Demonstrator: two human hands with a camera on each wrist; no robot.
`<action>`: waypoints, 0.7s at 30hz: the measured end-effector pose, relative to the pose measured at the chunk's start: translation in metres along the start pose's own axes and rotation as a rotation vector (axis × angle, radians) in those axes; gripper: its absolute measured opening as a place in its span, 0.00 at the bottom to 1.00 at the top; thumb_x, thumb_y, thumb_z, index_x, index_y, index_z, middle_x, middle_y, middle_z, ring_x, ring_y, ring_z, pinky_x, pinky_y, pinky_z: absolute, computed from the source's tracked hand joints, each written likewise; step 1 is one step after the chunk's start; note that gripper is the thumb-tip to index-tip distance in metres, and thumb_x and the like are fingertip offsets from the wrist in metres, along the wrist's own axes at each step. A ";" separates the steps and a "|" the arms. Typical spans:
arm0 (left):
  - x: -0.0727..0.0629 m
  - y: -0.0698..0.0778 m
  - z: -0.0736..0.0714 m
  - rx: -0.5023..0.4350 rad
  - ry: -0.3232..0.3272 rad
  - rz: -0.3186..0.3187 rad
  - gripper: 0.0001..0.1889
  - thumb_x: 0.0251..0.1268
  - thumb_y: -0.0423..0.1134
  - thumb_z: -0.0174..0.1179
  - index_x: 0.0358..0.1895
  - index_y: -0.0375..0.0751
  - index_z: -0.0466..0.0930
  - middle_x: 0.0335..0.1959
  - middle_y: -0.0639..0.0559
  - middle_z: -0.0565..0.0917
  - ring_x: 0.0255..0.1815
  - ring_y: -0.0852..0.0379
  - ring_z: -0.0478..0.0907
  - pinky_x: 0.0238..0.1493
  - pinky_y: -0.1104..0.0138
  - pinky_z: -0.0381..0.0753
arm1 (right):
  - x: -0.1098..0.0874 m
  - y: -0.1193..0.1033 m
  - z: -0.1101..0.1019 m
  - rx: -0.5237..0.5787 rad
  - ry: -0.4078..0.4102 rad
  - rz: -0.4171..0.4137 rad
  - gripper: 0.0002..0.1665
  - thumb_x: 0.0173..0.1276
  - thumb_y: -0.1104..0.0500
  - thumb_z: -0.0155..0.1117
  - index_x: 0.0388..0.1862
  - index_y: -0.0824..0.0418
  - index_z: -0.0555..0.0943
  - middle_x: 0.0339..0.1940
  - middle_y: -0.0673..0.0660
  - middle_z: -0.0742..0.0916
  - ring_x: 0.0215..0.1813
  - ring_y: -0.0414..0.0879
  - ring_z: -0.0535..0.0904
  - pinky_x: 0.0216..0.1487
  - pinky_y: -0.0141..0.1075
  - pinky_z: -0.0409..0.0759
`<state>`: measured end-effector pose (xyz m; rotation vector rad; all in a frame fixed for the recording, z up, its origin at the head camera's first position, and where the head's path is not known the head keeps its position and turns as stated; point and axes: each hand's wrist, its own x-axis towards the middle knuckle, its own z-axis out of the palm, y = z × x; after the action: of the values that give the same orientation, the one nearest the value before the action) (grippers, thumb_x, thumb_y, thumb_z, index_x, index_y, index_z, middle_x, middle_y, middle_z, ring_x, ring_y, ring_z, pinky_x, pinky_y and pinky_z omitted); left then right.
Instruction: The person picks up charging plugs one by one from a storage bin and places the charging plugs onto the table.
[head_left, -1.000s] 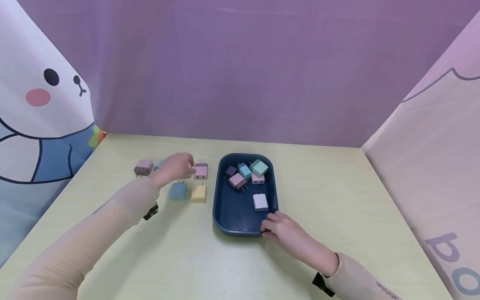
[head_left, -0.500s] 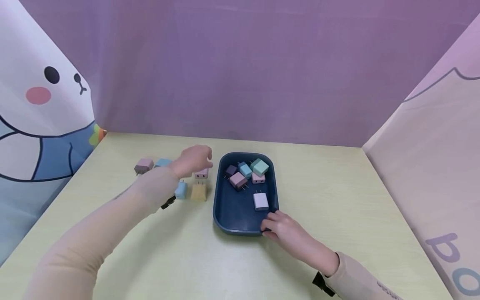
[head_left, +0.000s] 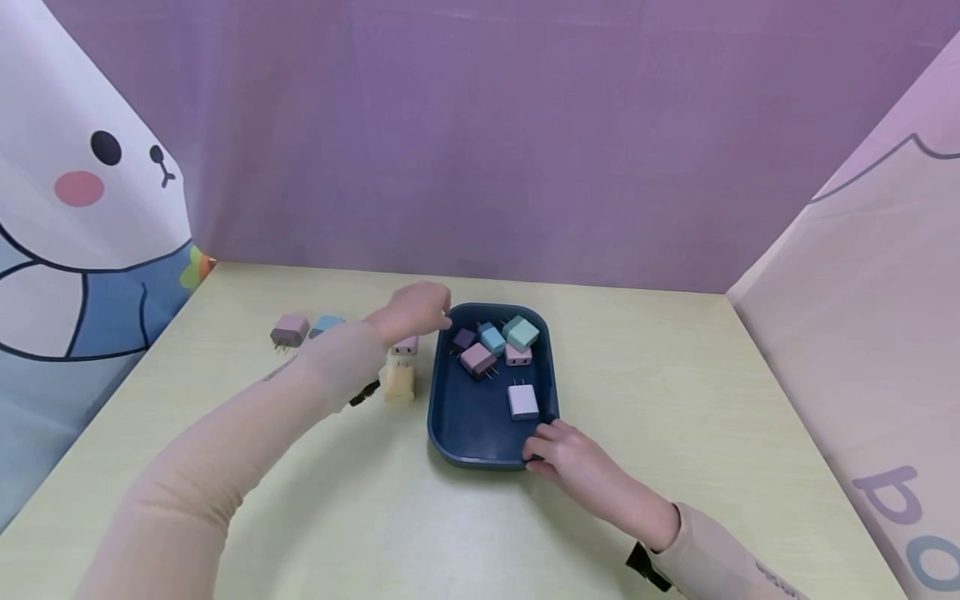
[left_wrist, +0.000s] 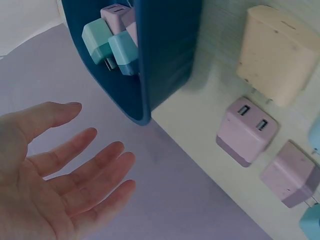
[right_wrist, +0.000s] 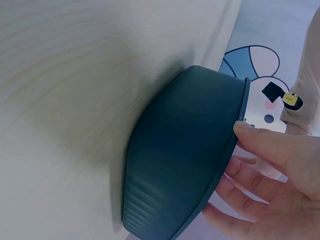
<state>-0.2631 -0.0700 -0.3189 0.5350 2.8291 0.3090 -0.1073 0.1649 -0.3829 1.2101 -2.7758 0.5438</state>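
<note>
My left hand point(head_left: 416, 312) hovers at the far left rim of a dark blue tray point(head_left: 468, 429). In the left wrist view its fingers are spread loosely and hold nothing. The thumb and fingers of my right hand point(head_left: 573, 467) pinch the tray's near right rim; the right wrist view shows the thumb on the rim and fingers inside. Within the tray lie several plug chargers, among them a white charger point(head_left: 522, 402), a mint charger point(head_left: 522, 333) and a pink-and-purple charger point(head_left: 478, 360). Just below my left hand is a pink two-port charger point(left_wrist: 247, 131).
More chargers stand on the table left of the tray: a yellow charger point(head_left: 400, 384), a mauve charger point(head_left: 290, 329) and a blue charger point(head_left: 327, 324). My left forearm hides part of this group. A purple cloth point(head_left: 480, 150) hangs behind the table.
My left hand has moved right, from over the loose chargers to the tray's left rim. The right hand keeps its grip, and the tray's chargers look the same.
</note>
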 end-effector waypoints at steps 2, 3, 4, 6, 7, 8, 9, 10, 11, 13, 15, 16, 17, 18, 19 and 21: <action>0.003 0.004 0.000 0.004 0.000 0.007 0.06 0.57 0.37 0.56 0.29 0.38 0.73 0.24 0.52 0.71 0.24 0.57 0.66 0.27 0.67 0.65 | 0.000 0.000 0.001 -0.003 0.005 -0.002 0.05 0.52 0.65 0.66 0.27 0.56 0.79 0.26 0.47 0.78 0.30 0.39 0.69 0.31 0.27 0.71; 0.004 0.006 0.000 0.004 0.002 0.013 0.06 0.57 0.37 0.56 0.27 0.39 0.71 0.22 0.53 0.68 0.23 0.57 0.63 0.25 0.68 0.63 | 0.000 0.000 0.001 -0.003 0.007 -0.003 0.05 0.52 0.65 0.66 0.27 0.56 0.79 0.26 0.47 0.78 0.30 0.39 0.69 0.31 0.27 0.71; 0.005 0.007 0.000 0.007 0.004 0.018 0.07 0.57 0.37 0.56 0.26 0.39 0.71 0.21 0.53 0.66 0.22 0.58 0.62 0.25 0.68 0.61 | 0.000 0.000 0.002 -0.003 0.009 -0.004 0.05 0.52 0.65 0.66 0.27 0.56 0.79 0.26 0.47 0.78 0.30 0.39 0.69 0.31 0.27 0.71; 0.007 0.011 0.001 0.011 0.007 0.023 0.08 0.57 0.37 0.56 0.25 0.39 0.70 0.20 0.54 0.64 0.22 0.58 0.61 0.24 0.68 0.60 | 0.000 0.001 0.002 -0.001 0.012 -0.006 0.05 0.51 0.65 0.66 0.27 0.57 0.79 0.26 0.47 0.78 0.30 0.39 0.69 0.31 0.28 0.71; 0.008 0.014 0.001 0.015 0.010 0.024 0.08 0.57 0.37 0.56 0.25 0.40 0.69 0.20 0.54 0.64 0.22 0.58 0.61 0.24 0.68 0.60 | 0.000 0.001 0.002 0.000 0.014 -0.007 0.05 0.51 0.65 0.66 0.26 0.57 0.79 0.26 0.47 0.78 0.30 0.39 0.69 0.31 0.28 0.71; 0.009 0.016 0.001 0.017 0.013 0.025 0.08 0.57 0.37 0.56 0.24 0.41 0.69 0.19 0.54 0.64 0.22 0.58 0.62 0.24 0.68 0.60 | 0.000 0.001 0.002 0.002 0.014 -0.008 0.05 0.51 0.65 0.66 0.26 0.57 0.79 0.26 0.47 0.78 0.30 0.39 0.69 0.31 0.28 0.71; 0.010 0.018 0.001 0.021 0.011 0.026 0.09 0.57 0.37 0.56 0.23 0.41 0.68 0.19 0.54 0.63 0.21 0.58 0.61 0.24 0.68 0.60 | 0.000 0.001 0.002 0.004 0.013 -0.009 0.05 0.52 0.65 0.66 0.26 0.57 0.79 0.26 0.47 0.78 0.30 0.39 0.69 0.31 0.28 0.71; 0.011 0.021 0.002 0.026 0.008 0.025 0.10 0.57 0.37 0.56 0.22 0.41 0.67 0.18 0.54 0.62 0.21 0.58 0.61 0.24 0.68 0.59 | 0.000 0.001 0.002 0.005 0.013 -0.009 0.05 0.52 0.65 0.66 0.26 0.57 0.79 0.26 0.47 0.78 0.30 0.39 0.69 0.31 0.28 0.71; 0.013 0.023 0.002 0.025 0.004 0.024 0.11 0.57 0.37 0.56 0.21 0.41 0.66 0.17 0.54 0.61 0.20 0.58 0.60 0.23 0.68 0.59 | 0.000 0.001 0.001 0.006 0.012 -0.009 0.05 0.51 0.65 0.66 0.26 0.57 0.79 0.26 0.47 0.78 0.30 0.40 0.69 0.31 0.28 0.71; 0.015 0.028 0.004 0.031 0.000 0.023 0.13 0.57 0.37 0.57 0.19 0.42 0.65 0.16 0.54 0.60 0.20 0.58 0.60 0.23 0.69 0.59 | 0.000 0.001 0.001 0.006 0.011 -0.007 0.05 0.52 0.65 0.66 0.26 0.57 0.79 0.26 0.47 0.78 0.30 0.40 0.69 0.31 0.28 0.71; 0.017 0.033 0.005 0.036 -0.012 0.021 0.13 0.57 0.38 0.57 0.19 0.42 0.65 0.15 0.54 0.60 0.19 0.58 0.60 0.23 0.69 0.60 | 0.000 0.001 0.001 0.006 0.007 -0.005 0.05 0.52 0.65 0.66 0.26 0.57 0.79 0.26 0.47 0.78 0.30 0.40 0.69 0.31 0.28 0.71; 0.019 0.035 0.007 0.037 -0.020 0.017 0.13 0.57 0.38 0.57 0.19 0.42 0.65 0.15 0.54 0.61 0.20 0.58 0.61 0.24 0.69 0.61 | 0.000 0.000 0.001 0.008 0.004 -0.004 0.05 0.52 0.65 0.66 0.26 0.57 0.79 0.26 0.47 0.78 0.30 0.39 0.69 0.31 0.28 0.71; 0.019 0.037 0.008 0.041 -0.026 0.014 0.12 0.57 0.38 0.57 0.20 0.42 0.67 0.16 0.54 0.62 0.20 0.58 0.62 0.24 0.69 0.62 | 0.000 0.000 0.000 0.009 0.002 -0.003 0.05 0.52 0.65 0.65 0.26 0.56 0.79 0.26 0.47 0.78 0.30 0.39 0.69 0.31 0.28 0.71; 0.020 0.039 0.010 0.049 -0.032 0.011 0.10 0.57 0.38 0.57 0.22 0.41 0.69 0.17 0.53 0.65 0.21 0.57 0.64 0.25 0.69 0.63 | 0.000 0.000 0.000 0.012 -0.001 -0.003 0.05 0.52 0.65 0.65 0.27 0.56 0.79 0.26 0.47 0.78 0.30 0.39 0.69 0.31 0.28 0.71; 0.021 0.041 0.011 0.054 -0.038 0.006 0.08 0.58 0.38 0.57 0.25 0.41 0.70 0.19 0.53 0.68 0.23 0.57 0.66 0.26 0.69 0.65 | 0.000 0.000 0.000 0.013 -0.003 -0.003 0.05 0.52 0.65 0.65 0.27 0.56 0.79 0.26 0.47 0.78 0.30 0.39 0.69 0.31 0.28 0.71; 0.023 0.044 0.014 0.060 -0.050 -0.006 0.05 0.58 0.38 0.56 0.30 0.39 0.73 0.23 0.51 0.71 0.25 0.56 0.68 0.27 0.69 0.67 | 0.000 0.000 0.000 0.014 -0.004 -0.003 0.05 0.52 0.65 0.65 0.27 0.56 0.79 0.26 0.47 0.78 0.30 0.39 0.69 0.31 0.28 0.71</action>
<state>-0.2652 -0.0187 -0.3261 0.5393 2.7982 0.2079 -0.1074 0.1654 -0.3829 1.2190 -2.7779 0.5621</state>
